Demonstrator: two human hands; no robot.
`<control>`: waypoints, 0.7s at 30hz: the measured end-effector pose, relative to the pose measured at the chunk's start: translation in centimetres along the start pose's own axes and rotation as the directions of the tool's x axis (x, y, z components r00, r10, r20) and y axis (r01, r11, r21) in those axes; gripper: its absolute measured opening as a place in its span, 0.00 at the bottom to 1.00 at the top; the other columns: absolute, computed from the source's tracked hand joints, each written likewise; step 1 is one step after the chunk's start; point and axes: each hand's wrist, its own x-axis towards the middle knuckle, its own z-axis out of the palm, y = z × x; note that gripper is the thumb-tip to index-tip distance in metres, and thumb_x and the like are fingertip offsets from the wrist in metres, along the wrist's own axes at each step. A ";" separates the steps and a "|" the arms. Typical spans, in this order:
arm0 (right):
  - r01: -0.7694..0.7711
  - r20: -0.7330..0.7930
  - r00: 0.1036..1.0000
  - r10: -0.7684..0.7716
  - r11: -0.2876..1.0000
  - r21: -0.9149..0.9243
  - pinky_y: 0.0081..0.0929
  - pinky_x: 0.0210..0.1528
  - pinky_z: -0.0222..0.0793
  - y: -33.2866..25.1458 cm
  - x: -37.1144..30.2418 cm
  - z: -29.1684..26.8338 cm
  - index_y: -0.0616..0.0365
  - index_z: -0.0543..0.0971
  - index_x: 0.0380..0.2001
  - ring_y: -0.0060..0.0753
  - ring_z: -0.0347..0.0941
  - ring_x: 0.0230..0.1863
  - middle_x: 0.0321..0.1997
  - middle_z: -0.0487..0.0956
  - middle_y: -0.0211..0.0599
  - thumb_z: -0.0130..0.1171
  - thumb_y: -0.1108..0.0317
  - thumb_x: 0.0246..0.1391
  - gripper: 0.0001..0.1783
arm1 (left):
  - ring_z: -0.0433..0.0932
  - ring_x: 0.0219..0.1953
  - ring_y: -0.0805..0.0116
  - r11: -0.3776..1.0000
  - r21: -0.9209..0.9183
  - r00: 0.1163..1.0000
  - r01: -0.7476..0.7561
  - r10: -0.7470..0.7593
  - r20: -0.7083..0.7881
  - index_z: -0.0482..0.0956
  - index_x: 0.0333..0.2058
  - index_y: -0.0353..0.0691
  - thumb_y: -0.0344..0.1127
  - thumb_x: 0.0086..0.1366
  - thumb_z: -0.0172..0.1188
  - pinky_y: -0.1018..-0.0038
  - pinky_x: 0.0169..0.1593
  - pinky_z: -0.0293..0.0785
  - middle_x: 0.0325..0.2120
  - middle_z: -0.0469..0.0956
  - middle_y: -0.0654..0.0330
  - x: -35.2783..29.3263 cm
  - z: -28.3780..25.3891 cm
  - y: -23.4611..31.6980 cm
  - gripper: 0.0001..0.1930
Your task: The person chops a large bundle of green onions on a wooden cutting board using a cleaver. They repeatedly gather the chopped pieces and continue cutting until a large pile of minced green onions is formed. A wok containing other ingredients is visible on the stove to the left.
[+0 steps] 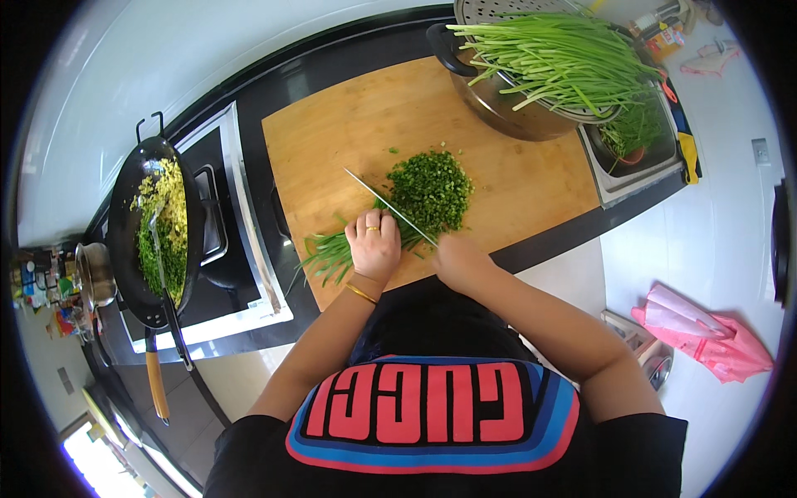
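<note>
A bunch of green chives (330, 254) lies on the wooden cutting board (332, 133), pressed down by my left hand (375, 242), its fingers curled over the stalks. My right hand (463, 264) is closed around the handle of a kitchen knife (390, 206); the handle itself is hidden in my fist. The narrow blade slants to the far left across the chives, just beside my left fingertips. Right of the blade sits a heap of finely chopped chives (432, 189), with a few bits scattered around it.
Long uncut chives (556, 62) fill a steamer on a steel pot (506, 108) at the far right. Beyond it is a sink (614, 184) holding more greens. On the left, a wok (124, 212) with yellow and green food and a spatula stands over the stove (241, 290).
</note>
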 end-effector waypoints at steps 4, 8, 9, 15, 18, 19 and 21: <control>0.018 -0.100 0.995 -0.015 0.999 0.030 0.48 0.35 0.71 -0.1 -0.3 0.6 0.68 0.75 0.22 0.59 0.74 0.30 0.24 0.76 0.59 0.52 0.68 0.48 0.11 | 0.72 0.37 0.61 1.000 0.004 1.000 0.008 -0.008 0.028 0.72 0.31 0.38 0.30 0.54 0.56 0.64 0.41 0.64 0.33 0.71 0.58 0.1 -0.4 0.1 0.06; 0.068 -0.167 0.984 -0.054 0.994 0.081 0.45 0.35 0.73 -1.5 2.9 0.7 0.66 0.77 0.22 0.56 0.76 0.30 0.25 0.78 0.55 0.51 0.68 0.48 0.11 | 0.71 0.35 0.57 0.999 -0.042 1.000 0.019 -0.019 -0.007 0.72 0.28 0.38 0.28 0.52 0.57 0.63 0.42 0.64 0.33 0.71 0.55 0.6 -0.5 0.5 0.04; 0.052 -0.165 0.986 -0.030 0.990 0.131 0.45 0.34 0.72 -1.1 3.4 0.5 0.66 0.76 0.21 0.55 0.76 0.30 0.24 0.77 0.56 0.52 0.68 0.48 0.11 | 0.71 0.35 0.58 0.999 -0.041 1.000 0.020 -0.021 -0.016 0.73 0.29 0.38 0.28 0.53 0.57 0.64 0.42 0.64 0.33 0.72 0.55 0.5 -0.4 0.4 0.04; 0.036 -0.140 0.990 0.031 0.889 0.456 0.42 0.27 0.68 1.6 2.8 -2.3 0.69 0.74 0.18 0.53 0.73 0.22 0.18 0.74 0.55 0.53 0.65 0.48 0.15 | 0.72 0.35 0.58 0.997 -0.066 0.999 0.036 -0.037 -0.003 0.75 0.34 0.37 0.28 0.55 0.57 0.64 0.43 0.65 0.34 0.73 0.56 0.6 -1.0 0.4 0.07; 0.020 -0.114 0.993 0.037 0.886 0.464 0.40 0.25 0.65 1.1 1.1 -4.7 0.68 0.73 0.19 0.50 0.71 0.20 0.17 0.73 0.53 0.51 0.66 0.50 0.15 | 0.73 0.36 0.59 0.993 -0.092 0.997 0.069 -0.067 0.024 0.76 0.36 0.37 0.29 0.56 0.57 0.63 0.45 0.64 0.35 0.73 0.56 0.6 -1.3 0.4 0.08; 0.017 -0.119 0.992 0.043 0.887 0.461 0.40 0.25 0.65 1.1 0.7 -5.1 0.68 0.73 0.19 0.50 0.71 0.20 0.17 0.73 0.52 0.51 0.66 0.50 0.14 | 0.74 0.36 0.59 0.991 -0.101 0.996 0.083 -0.080 0.034 0.76 0.37 0.37 0.30 0.57 0.57 0.62 0.46 0.64 0.35 0.74 0.56 0.6 -1.4 0.4 0.09; 0.001 -0.085 0.995 0.043 0.885 0.465 0.40 0.25 0.64 1.3 -0.1 -5.6 0.68 0.72 0.20 0.49 0.71 0.20 0.17 0.73 0.52 0.51 0.66 0.51 0.14 | 0.75 0.37 0.59 0.991 -0.058 0.989 0.121 -0.115 0.098 0.77 0.38 0.38 0.31 0.58 0.57 0.60 0.49 0.62 0.36 0.74 0.57 0.7 -1.9 0.7 0.09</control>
